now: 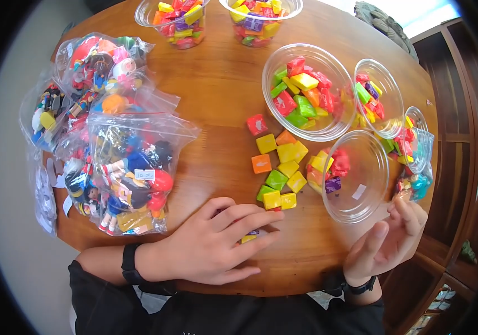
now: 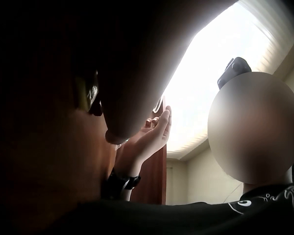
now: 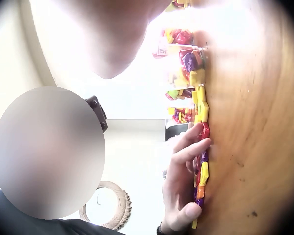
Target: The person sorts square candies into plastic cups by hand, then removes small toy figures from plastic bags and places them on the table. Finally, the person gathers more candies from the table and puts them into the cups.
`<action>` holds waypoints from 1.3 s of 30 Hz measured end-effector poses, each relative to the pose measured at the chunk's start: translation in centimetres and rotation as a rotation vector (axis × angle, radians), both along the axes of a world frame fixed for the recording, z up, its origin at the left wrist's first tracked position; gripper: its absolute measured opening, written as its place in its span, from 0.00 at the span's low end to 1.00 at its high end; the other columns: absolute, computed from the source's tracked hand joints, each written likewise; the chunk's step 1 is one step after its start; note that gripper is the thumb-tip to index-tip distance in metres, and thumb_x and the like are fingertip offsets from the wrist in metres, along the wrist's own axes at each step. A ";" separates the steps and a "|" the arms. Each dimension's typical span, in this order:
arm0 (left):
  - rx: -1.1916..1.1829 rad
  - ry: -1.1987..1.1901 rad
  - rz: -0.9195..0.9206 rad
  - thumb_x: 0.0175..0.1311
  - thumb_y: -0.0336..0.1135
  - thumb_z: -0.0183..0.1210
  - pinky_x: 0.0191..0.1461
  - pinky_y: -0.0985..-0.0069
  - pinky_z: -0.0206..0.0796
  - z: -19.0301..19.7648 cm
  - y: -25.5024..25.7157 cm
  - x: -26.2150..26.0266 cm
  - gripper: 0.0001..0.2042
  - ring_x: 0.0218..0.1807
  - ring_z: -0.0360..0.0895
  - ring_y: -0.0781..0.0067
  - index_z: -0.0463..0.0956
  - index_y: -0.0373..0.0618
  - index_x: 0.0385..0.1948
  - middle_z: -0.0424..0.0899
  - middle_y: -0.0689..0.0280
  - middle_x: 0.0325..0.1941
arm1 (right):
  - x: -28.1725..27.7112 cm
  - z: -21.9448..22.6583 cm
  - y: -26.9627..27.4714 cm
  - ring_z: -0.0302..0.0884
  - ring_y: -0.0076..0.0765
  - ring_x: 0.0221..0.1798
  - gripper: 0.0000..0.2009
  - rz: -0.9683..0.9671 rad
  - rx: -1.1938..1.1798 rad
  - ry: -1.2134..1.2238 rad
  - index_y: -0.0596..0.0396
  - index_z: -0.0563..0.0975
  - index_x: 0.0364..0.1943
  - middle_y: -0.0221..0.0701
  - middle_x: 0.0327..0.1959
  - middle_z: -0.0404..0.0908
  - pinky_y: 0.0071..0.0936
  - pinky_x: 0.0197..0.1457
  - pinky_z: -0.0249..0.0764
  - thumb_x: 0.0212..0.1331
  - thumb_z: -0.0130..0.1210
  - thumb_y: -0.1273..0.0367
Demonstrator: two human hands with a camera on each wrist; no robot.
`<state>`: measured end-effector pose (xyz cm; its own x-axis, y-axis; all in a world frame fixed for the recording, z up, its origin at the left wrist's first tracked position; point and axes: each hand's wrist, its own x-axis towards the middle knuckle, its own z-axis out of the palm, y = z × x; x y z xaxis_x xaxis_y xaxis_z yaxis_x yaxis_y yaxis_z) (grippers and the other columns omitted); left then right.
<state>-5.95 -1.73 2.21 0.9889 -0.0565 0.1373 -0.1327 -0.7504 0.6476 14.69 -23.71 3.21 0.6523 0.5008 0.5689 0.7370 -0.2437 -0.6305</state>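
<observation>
My left hand [image 1: 216, 240] lies palm down over several wrapped candies on the table, fingers spread and nearly straight. A yellow and purple candy [image 1: 249, 236] shows between its fingers; other candies beneath are hidden in the head view. In the right wrist view, its fingertips touch a red candy [image 3: 206, 129] in a row of candies. My right hand [image 1: 390, 240] is raised with loosely bent fingers and holds nothing, near a clear plastic tub [image 1: 381, 192] with a few candies low inside. Loose yellow candies [image 1: 288, 152] lie with green, orange and red ones beyond the left fingertips.
Fuller candy tubs stand farther off: a large tub [image 1: 334, 131], a right-hand tub [image 1: 391, 131], and two tubs at the back, one with its rim [image 1: 138, 17] showing. Clear bags of small figurines [image 1: 133, 173] cover the left side. A wooden cabinet [image 1: 445, 184] stands beyond the right edge.
</observation>
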 end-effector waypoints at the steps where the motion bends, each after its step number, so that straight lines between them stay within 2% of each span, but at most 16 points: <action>1: 0.000 -0.001 -0.001 0.62 0.45 0.77 0.64 0.63 0.67 -0.2 -0.1 -0.1 0.27 0.64 0.78 0.65 0.83 0.55 0.63 0.80 0.68 0.75 | -0.1 0.1 0.0 0.67 0.37 0.55 0.20 -0.001 0.000 -0.001 0.57 0.78 0.60 0.38 0.56 0.69 0.36 0.64 0.61 0.71 0.65 0.61; 4: 0.055 -0.052 0.018 0.60 0.42 0.78 0.64 0.64 0.69 -1.1 -0.1 -0.5 0.26 0.63 0.79 0.65 0.84 0.55 0.61 0.80 0.68 0.73 | -0.3 0.3 -0.1 0.65 0.37 0.56 0.22 0.163 -0.078 -0.019 0.56 0.75 0.62 0.39 0.56 0.68 0.36 0.65 0.62 0.70 0.63 0.61; 9: -0.141 -0.054 0.086 0.63 0.31 0.77 0.57 0.69 0.75 -1.6 0.2 -0.5 0.24 0.51 0.84 0.66 0.85 0.51 0.62 0.83 0.62 0.68 | -0.3 0.2 0.2 0.65 0.37 0.55 0.20 0.178 -0.090 -0.014 0.54 0.75 0.61 0.38 0.55 0.68 0.35 0.63 0.62 0.70 0.63 0.61; 11: -0.172 -0.046 0.100 0.66 0.31 0.76 0.57 0.67 0.80 -1.0 0.3 -0.3 0.22 0.52 0.88 0.61 0.85 0.45 0.62 0.84 0.58 0.67 | -0.2 0.2 0.2 0.65 0.37 0.54 0.20 0.180 -0.083 -0.013 0.54 0.75 0.61 0.38 0.55 0.68 0.35 0.62 0.62 0.70 0.63 0.61; 13: -0.088 -0.196 0.117 0.65 0.29 0.74 0.60 0.64 0.84 -1.6 0.1 -0.3 0.22 0.59 0.89 0.55 0.85 0.40 0.62 0.86 0.56 0.65 | 0.0 0.1 -0.1 0.66 0.37 0.52 0.20 0.216 -0.100 -0.048 0.54 0.74 0.61 0.39 0.55 0.68 0.36 0.60 0.64 0.71 0.63 0.61; 17: -0.086 -0.146 0.075 0.65 0.28 0.69 0.63 0.61 0.85 -1.2 0.9 -0.7 0.19 0.66 0.87 0.52 0.86 0.37 0.58 0.87 0.54 0.64 | 0.0 0.1 0.1 0.68 0.35 0.49 0.18 0.247 -0.065 -0.013 0.49 0.77 0.58 0.35 0.50 0.71 0.36 0.56 0.66 0.69 0.65 0.61; 19: -0.131 -0.234 0.084 0.63 0.27 0.67 0.60 0.64 0.85 -1.2 0.8 -0.4 0.19 0.61 0.88 0.53 0.88 0.37 0.56 0.87 0.55 0.62 | 0.3 0.8 0.1 0.68 0.32 0.46 0.16 0.414 -0.159 -0.123 0.39 0.81 0.54 0.25 0.43 0.74 0.37 0.53 0.67 0.64 0.69 0.60; 20: -0.131 -0.234 0.084 0.63 0.27 0.67 0.60 0.64 0.85 -1.0 0.9 -0.7 0.19 0.61 0.88 0.53 0.88 0.37 0.56 0.87 0.55 0.62 | -0.2 1.2 0.6 0.69 0.27 0.47 0.16 0.426 -0.181 -0.197 0.31 0.85 0.51 0.14 0.42 0.79 0.36 0.54 0.64 0.59 0.74 0.62; 21: -0.153 -0.239 0.042 0.64 0.26 0.67 0.59 0.66 0.85 -0.5 1.1 -1.1 0.18 0.59 0.88 0.54 0.89 0.35 0.56 0.86 0.55 0.60 | -0.5 1.1 0.7 0.69 0.27 0.47 0.16 0.426 -0.181 -0.198 0.31 0.85 0.51 0.14 0.42 0.79 0.36 0.54 0.64 0.59 0.74 0.62; 23: -0.178 -0.242 0.000 0.65 0.26 0.67 0.57 0.67 0.84 -0.4 1.3 -1.5 0.18 0.57 0.88 0.56 0.89 0.34 0.56 0.86 0.56 0.58 | -1.0 1.0 0.6 0.70 0.22 0.50 0.17 0.646 -0.241 -0.430 0.31 0.88 0.54 0.08 0.50 0.86 0.36 0.58 0.59 0.60 0.72 0.61; 26: -0.455 -0.360 -0.214 0.70 0.23 0.67 0.55 0.67 0.85 -2.0 0.8 -1.4 0.16 0.54 0.88 0.59 0.88 0.32 0.58 0.85 0.55 0.57 | -2.1 0.9 0.5 0.69 0.19 0.50 0.13 0.690 -0.311 -0.526 0.28 0.90 0.51 0.01 0.51 0.90 0.38 0.64 0.59 0.63 0.74 0.54; 33: -0.479 -0.348 -0.219 0.69 0.24 0.71 0.49 0.67 0.86 -1.9 0.7 -1.5 0.18 0.54 0.91 0.56 0.85 0.36 0.59 0.87 0.55 0.57 | -1.6 1.5 0.7 0.69 0.19 0.50 0.11 0.799 -0.395 -0.497 0.31 0.89 0.52 0.04 0.50 0.92 0.39 0.65 0.57 0.68 0.69 0.60; 35: -0.479 -0.391 -0.057 0.64 0.28 0.77 0.47 0.66 0.85 -2.8 -0.4 -0.5 0.24 0.51 0.90 0.58 0.81 0.42 0.62 0.87 0.58 0.56 | -1.1 1.4 0.3 0.70 0.22 0.49 0.11 0.732 -0.316 -0.388 0.34 0.88 0.53 0.07 0.51 0.93 0.40 0.65 0.57 0.68 0.67 0.60; 36: -0.366 -0.338 0.028 0.59 0.32 0.82 0.47 0.66 0.81 -2.5 -0.4 -0.3 0.29 0.49 0.88 0.60 0.78 0.48 0.63 0.86 0.61 0.55 | -0.8 1.6 -0.2 0.73 0.23 0.47 0.17 0.688 -0.290 -0.307 0.38 0.89 0.55 0.12 0.47 0.88 0.39 0.60 0.55 0.61 0.70 0.64; 37: -0.246 -0.251 0.060 0.59 0.35 0.82 0.53 0.63 0.77 -1.8 -0.2 -0.3 0.29 0.51 0.85 0.61 0.80 0.50 0.62 0.85 0.64 0.58 | -0.8 1.5 -0.2 0.73 0.23 0.47 0.17 0.689 -0.289 -0.308 0.38 0.89 0.55 0.12 0.47 0.88 0.39 0.60 0.55 0.61 0.70 0.64; 39: -0.139 -0.151 0.093 0.60 0.38 0.81 0.60 0.60 0.74 -1.1 -0.1 -0.2 0.28 0.59 0.82 0.59 0.81 0.52 0.63 0.83 0.64 0.63 | -0.9 1.0 0.0 0.69 0.31 0.45 0.19 0.365 -0.235 -0.251 0.41 0.87 0.56 0.22 0.44 0.77 0.40 0.58 0.59 0.58 0.74 0.67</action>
<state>-6.15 -1.87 1.06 0.9567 0.0640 0.2839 -0.1699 -0.6690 0.7235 13.76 -23.74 4.19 0.2682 0.8042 0.5303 0.9225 -0.0558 -0.3820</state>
